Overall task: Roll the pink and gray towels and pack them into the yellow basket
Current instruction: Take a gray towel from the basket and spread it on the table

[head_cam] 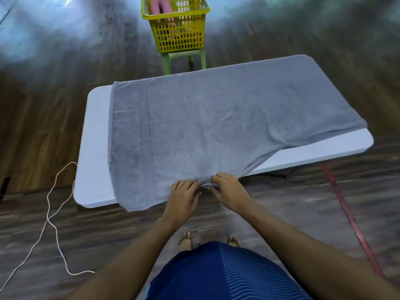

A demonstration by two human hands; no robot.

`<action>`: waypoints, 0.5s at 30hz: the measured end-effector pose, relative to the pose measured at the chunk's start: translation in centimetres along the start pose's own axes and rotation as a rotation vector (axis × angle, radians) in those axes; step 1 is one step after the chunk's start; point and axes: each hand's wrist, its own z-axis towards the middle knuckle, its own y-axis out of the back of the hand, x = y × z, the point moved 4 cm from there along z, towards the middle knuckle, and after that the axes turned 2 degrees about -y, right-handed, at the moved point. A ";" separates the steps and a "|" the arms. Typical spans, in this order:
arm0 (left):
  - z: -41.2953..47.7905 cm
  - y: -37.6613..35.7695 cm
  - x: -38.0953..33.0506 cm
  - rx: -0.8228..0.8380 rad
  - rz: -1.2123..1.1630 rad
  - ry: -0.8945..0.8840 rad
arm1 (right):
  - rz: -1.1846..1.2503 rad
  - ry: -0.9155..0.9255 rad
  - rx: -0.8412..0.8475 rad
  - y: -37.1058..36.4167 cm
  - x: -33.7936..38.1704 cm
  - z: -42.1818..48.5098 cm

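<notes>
**Gray towel spread on the table, both hands at its near edge**

We see the gray towel laid open across the white table, covering most of the top. A bare strip of table shows along the left end, and another at the near right corner. The cloth is a flat mid-gray terry with shallow wrinkles near its middle. A woven band runs across it close to the left end, between two darker stitched lines. Its far right part reaches the table's far right corner. Its near left corner hangs a little over the front edge. From the middle of the front edge, the towel's near hem runs up on a slant to the right.

The left hand and right hand sit side by side at the middle of the near hem, almost touching. Both have their fingers curled over the edge and grip a small bunched fold of the towel between them.

Beyond the table, the yellow basket stands on a green stool. A rolled pink towel stands inside it at the left.

On the wood-patterned floor, a white cord trails at the left and a red strip runs at the right. Below the hands we make out bare feet and blue shorts.
</notes>
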 end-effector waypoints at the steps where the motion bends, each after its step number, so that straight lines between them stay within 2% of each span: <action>1: 0.7 -0.3 -0.9 -0.022 -0.028 0.010 | -0.001 0.003 0.003 0.5 -0.4 -0.1; 8: 0.9 -0.1 -1.6 -0.052 -0.055 0.012 | -0.282 -0.116 0.233 2.6 -8.6 -1.4; 11: -0.1 -0.8 -0.6 -0.002 -0.001 0.071 | -0.291 -0.187 0.203 4.3 -12.6 -2.1; 15: 0.0 -2.8 -1.6 0.040 0.167 0.181 | -0.197 -0.115 0.128 5.7 -13.9 -3.1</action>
